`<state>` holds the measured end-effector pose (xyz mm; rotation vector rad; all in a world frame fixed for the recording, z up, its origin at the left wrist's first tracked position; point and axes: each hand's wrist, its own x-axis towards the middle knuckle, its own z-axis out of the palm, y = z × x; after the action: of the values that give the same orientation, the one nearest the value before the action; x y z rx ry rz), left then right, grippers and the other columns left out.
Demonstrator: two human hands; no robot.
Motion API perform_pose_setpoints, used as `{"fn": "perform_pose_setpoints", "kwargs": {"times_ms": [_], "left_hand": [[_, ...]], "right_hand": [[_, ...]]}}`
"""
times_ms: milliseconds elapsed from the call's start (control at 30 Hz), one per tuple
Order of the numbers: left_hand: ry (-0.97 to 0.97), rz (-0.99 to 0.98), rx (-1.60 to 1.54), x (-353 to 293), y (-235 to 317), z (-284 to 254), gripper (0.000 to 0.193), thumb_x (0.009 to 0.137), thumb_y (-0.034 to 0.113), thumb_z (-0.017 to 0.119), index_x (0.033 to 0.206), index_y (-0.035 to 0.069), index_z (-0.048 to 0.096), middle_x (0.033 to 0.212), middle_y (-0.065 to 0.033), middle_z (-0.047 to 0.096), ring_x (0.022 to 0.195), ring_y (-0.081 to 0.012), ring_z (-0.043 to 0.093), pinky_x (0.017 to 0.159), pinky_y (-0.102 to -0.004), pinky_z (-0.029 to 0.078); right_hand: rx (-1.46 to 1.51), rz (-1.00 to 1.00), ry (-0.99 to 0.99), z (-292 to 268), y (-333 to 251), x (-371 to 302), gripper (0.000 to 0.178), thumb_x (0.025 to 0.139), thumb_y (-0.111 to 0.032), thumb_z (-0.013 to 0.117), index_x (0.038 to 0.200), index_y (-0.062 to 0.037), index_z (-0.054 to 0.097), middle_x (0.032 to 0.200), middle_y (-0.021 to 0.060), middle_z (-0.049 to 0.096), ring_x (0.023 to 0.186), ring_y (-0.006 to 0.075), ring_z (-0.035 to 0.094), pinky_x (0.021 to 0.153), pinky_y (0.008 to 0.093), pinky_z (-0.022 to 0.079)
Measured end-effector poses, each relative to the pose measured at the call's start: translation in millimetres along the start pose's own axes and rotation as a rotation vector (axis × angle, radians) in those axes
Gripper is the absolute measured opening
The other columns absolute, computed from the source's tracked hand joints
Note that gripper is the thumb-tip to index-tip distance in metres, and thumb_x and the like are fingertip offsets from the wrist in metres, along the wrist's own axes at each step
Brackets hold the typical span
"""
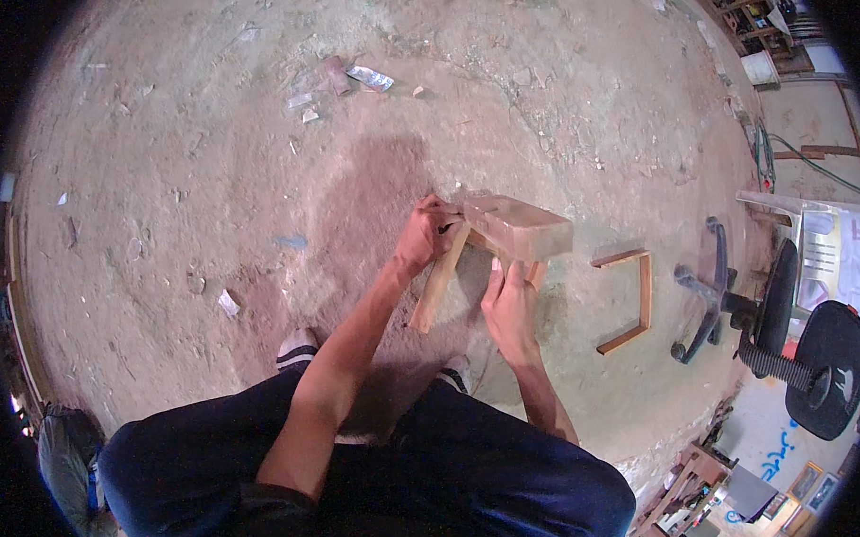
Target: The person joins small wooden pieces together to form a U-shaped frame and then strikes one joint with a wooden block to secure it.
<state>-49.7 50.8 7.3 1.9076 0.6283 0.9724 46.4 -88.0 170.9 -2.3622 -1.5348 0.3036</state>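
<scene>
A pale brown rectangular block [521, 224] is in front of me, at the far side of a wooden frame. One leg of this wooden frame [437, 287] slants toward me from its far left corner. My left hand [426, 235] is closed at that corner, right beside the block's left end; what its fingers pinch is hidden. Below the block, my right hand [510, 311] grips the frame's right part, thumb and fingers pointing away from me. The block and the hands cover much of the frame's far bar.
On the ground to the right lies another three-sided wooden frame [646, 294]. Beyond it are an overturned swivel chair [720, 301] and a white table-like panel [818, 255]. Scraps and a silvery wrapper [370, 77] lie farther off on the dirt floor [256, 180].
</scene>
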Motion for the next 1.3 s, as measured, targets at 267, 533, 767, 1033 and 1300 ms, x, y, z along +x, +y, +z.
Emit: {"fn": "perform_pose_setpoints", "kwargs": {"times_ms": [267, 533, 767, 1033, 1300], "left_hand": [[-0.004, -0.053, 0.005, -2.2, -0.8, 2.2, 0.029, 0.069, 0.004, 0.072, 0.098, 0.006, 0.078, 0.1, -0.0084, 0.075, 0.091, -0.0296, 0.063, 0.085, -0.0394, 0.053], [-0.007, -0.079, 0.055, -4.9, 4.4, -0.2, 0.026, 0.073, 0.005, 0.072, 0.098, 0.007, 0.078, 0.102, -0.0079, 0.076, 0.092, -0.0282, 0.064, 0.085, -0.0401, 0.053], [-0.017, -0.137, -0.006, -8.4, 2.2, 2.6, 0.032, 0.07, 0.003, 0.072, 0.101, 0.008, 0.078, 0.104, -0.006, 0.076, 0.094, -0.0286, 0.065, 0.087, -0.0405, 0.052], [-0.011, -0.031, 0.058, -7.9, -7.7, 0.1, 0.035, 0.07, 0.007, 0.075, 0.105, 0.009, 0.078, 0.101, -0.0063, 0.076, 0.094, -0.0286, 0.064, 0.087, -0.0424, 0.051], [-0.008, -0.05, 0.015, -2.6, 2.2, 2.5, 0.029, 0.073, 0.007, 0.075, 0.102, 0.007, 0.078, 0.1, -0.0072, 0.076, 0.092, -0.0292, 0.064, 0.085, -0.0408, 0.053]], "right_hand": [[0.175, -0.022, 0.146, 14.1, 11.3, -5.1, 0.03, 0.104, -0.02, 0.05, 0.111, 0.0099, 0.052, 0.084, 0.0338, 0.064, 0.085, 0.0514, 0.063, 0.071, 0.057, 0.047], [0.295, 0.275, -0.103, 1.9, 1.5, -6.4, 0.029, 0.104, -0.02, 0.048, 0.114, 0.007, 0.054, 0.083, 0.0331, 0.066, 0.115, 0.0518, 0.055, 0.106, 0.0531, 0.037], [0.05, 0.133, -0.175, 12.5, 11.4, -6.1, 0.033, 0.105, -0.023, 0.048, 0.116, 0.0084, 0.052, 0.081, 0.0357, 0.063, 0.098, 0.0525, 0.062, 0.08, 0.0537, 0.05], [0.031, 0.056, -0.036, 14.2, 5.8, -1.2, 0.034, 0.103, -0.02, 0.05, 0.121, 0.0092, 0.051, 0.059, 0.0224, 0.064, 0.085, 0.0435, 0.068, 0.118, 0.0586, 0.015], [0.05, -0.278, 0.28, 25.6, 24.2, -7.3, 0.032, 0.104, -0.024, 0.047, 0.109, 0.0068, 0.055, 0.089, 0.034, 0.064, 0.082, 0.0529, 0.064, 0.066, 0.0547, 0.048]]}}
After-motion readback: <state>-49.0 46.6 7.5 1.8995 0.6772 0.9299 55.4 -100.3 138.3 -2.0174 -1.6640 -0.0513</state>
